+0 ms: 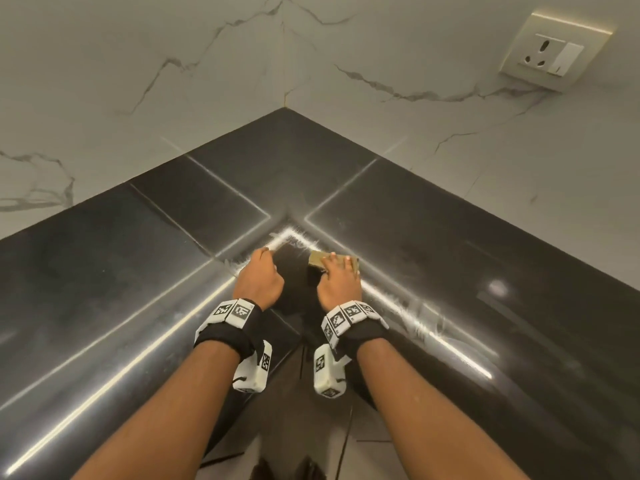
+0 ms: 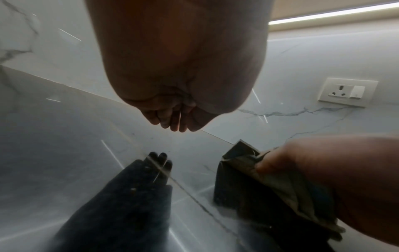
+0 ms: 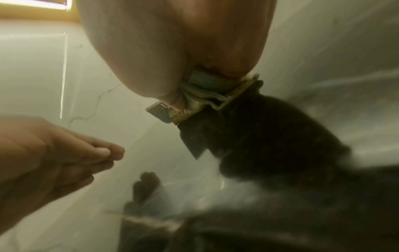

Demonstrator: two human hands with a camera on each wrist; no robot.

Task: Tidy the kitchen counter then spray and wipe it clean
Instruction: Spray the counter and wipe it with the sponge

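Observation:
A folded yellowish cloth (image 1: 317, 257) lies on the glossy black counter (image 1: 138, 306), near its inner corner. My right hand (image 1: 337, 263) is on top of it, fingers spread over the fabric. In the right wrist view the cloth (image 3: 207, 92) is bunched under the palm, and in the left wrist view the thumb pinches the cloth (image 2: 278, 179). My left hand (image 1: 265, 258) is a short way to the left, just over the counter, holding nothing. Its fingers (image 2: 172, 121) hang loosely curled.
White marble walls meet in the corner behind the counter. A wall socket (image 1: 554, 53) sits on the right wall. Smeary streaks (image 1: 298, 240) show just beyond my hands. The counter's front edge forms an inside corner (image 1: 301, 341) under my wrists, with floor below.

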